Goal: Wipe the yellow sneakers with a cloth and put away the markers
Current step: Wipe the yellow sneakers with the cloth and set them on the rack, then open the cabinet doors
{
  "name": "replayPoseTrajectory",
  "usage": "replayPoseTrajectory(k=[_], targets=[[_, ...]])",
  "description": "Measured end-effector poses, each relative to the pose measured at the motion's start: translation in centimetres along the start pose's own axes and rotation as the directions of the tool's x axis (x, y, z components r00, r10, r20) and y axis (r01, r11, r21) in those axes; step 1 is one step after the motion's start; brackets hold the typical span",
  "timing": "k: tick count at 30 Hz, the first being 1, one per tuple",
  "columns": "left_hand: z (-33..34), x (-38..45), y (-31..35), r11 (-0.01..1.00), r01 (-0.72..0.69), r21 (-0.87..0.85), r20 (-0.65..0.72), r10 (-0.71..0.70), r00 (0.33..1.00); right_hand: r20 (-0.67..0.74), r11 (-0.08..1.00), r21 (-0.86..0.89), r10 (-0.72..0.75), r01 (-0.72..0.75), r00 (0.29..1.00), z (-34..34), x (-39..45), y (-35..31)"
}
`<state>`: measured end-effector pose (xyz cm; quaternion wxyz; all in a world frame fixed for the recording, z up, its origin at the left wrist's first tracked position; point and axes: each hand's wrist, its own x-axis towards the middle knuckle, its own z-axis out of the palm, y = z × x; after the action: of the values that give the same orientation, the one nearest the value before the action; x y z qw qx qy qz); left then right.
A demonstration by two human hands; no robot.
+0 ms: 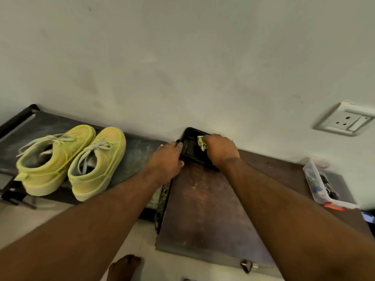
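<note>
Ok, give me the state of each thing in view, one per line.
Yellow sneakers: side by side on the dark bench, upright, laces tied, untouched.
Cloth: bunched, gripped by the right hand, over the black tray.
Black tray: on the brown table against the wall, left hand gripping its near-left edge.
Clear plastic box: open, small items inside.
Wall socket: nothing plugged in.

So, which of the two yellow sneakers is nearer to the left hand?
The right-hand sneaker, the one closer to the black tray. The left hand grips that tray's edge just beside it; the other sneaker lies farther left.
</note>
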<state>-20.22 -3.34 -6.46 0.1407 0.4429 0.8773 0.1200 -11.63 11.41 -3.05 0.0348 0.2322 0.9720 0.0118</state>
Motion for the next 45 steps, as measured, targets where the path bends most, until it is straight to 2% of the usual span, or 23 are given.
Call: replayPoseTrajectory(k=[3, 5, 10, 13, 18, 23, 26, 30, 33, 36, 38, 40, 43, 45], targets=[[0.4, 1.4, -0.2, 1.000, 0.021, -0.021, 0.023, -0.021, 1.000, -0.037, 0.986, 0.147, 0.085, -0.078, 0.996, 2.0, 1.3, -0.1], [1.2, 1.2, -0.1, 1.000, 0.016, -0.027, 0.031, -0.015, 0.999, 0.010, 0.944, 0.308, 0.118, -0.115, 0.993, 3.1, 1.9, 0.1], [2.0, 1.0, 0.3, 1.000, 0.009, -0.030, 0.009, -0.008, 1.000, 0.197, 0.825, 0.555, -0.006, -0.106, 0.980, 2.5, 1.3, 1.6], [1.2, 0.5, 0.8, 0.999, 0.012, -0.052, 0.017, -0.011, 1.000, 0.186, 0.791, 0.602, -0.005, -0.110, 0.983, 1.7, 1.1, 2.2], [-0.5, -3.1, 0.7, 1.000, 0.031, 0.003, -0.098, -0.031, 0.995, 0.127, 0.854, 0.520, -0.055, -0.019, 0.990, 0.1, -1.5, 0.6], [-0.7, -11.0, 1.5, 0.997, 0.067, 0.049, -0.046, -0.064, 0.997, 0.163, 0.922, 0.373, -0.177, 0.105, 0.971, -2.3, -6.9, -2.3], [0.6, -15.9, 2.9, 0.998, 0.059, 0.001, -0.027, -0.059, 0.998, 0.171, 0.930, 0.340, -0.206, 0.138, 0.964, -3.6, -11.9, -4.2], [3.9, -21.0, 6.7, 0.996, -0.015, -0.084, 0.004, 0.015, 1.000, 0.140, 0.948, 0.311, -0.121, 0.072, 0.983, -4.8, -20.4, -3.9], [7.0, -23.9, 10.2, 0.989, -0.111, -0.101, 0.110, 0.122, 0.987, 0.191, 0.954, 0.289, 0.020, -0.076, 0.981, -3.8, -26.8, -0.8], [9.7, -24.7, 13.0, 0.977, -0.114, -0.179, 0.204, 0.150, 0.967, 0.252, 0.954, 0.233, 0.129, -0.190, 0.959, -0.6, -31.2, 2.6], [11.3, -23.9, 14.8, 0.967, -0.044, -0.251, 0.269, 0.113, 0.956, 0.318, 0.951, 0.202, 0.164, -0.235, 0.934, 2.1, -33.4, 4.6], [13.0, -22.3, 16.5, 0.928, 0.090, -0.362, 0.316, 0.031, 0.948, 0.378, 0.956, 0.169, 0.163, -0.241, 0.911, 4.3, -34.6, 6.4], [16.0, -19.6, 19.3, 0.733, 0.336, -0.592, 0.421, -0.074, 0.904, 0.461, 0.981, 0.122, 0.075, -0.148, 0.884, 6.4, -34.8, 9.3], [18.0, -18.4, 20.4, 0.618, 0.439, -0.652, 0.479, -0.113, 0.871, 0.479, 0.997, 0.077, -0.021, -0.019, 0.877, 7.4, -34.3, 10.5]])
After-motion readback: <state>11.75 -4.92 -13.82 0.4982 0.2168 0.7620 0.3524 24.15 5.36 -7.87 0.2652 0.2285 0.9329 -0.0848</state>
